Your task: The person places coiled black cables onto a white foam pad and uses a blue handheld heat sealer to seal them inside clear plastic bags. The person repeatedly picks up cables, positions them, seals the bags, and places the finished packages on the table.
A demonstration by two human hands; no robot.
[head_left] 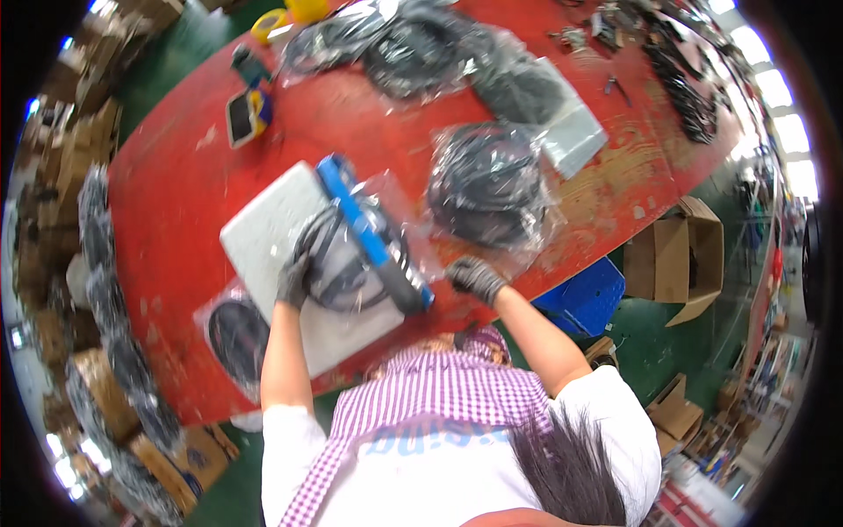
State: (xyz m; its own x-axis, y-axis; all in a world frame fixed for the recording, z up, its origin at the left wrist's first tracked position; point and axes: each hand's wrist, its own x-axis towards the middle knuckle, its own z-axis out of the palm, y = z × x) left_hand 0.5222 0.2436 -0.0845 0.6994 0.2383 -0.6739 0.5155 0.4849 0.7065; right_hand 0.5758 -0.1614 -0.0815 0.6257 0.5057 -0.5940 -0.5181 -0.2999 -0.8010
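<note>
L hand (pixel 294 279) at cable coil (pixel 338 285) w/ blue bar (pixel 369 233) across, can't tell if fingers clamp; R hand (pixel 477 279) nr bar's end, fingers curled, grip unclear.

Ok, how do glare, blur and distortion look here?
In the head view, glare burns out the bright window panels at upper right and highlights speckle the crumpled clear plastic bag; also in the head view, the worn red tabletop looks bowed, and the dark-gloved left hand looks slightly soft.
</note>
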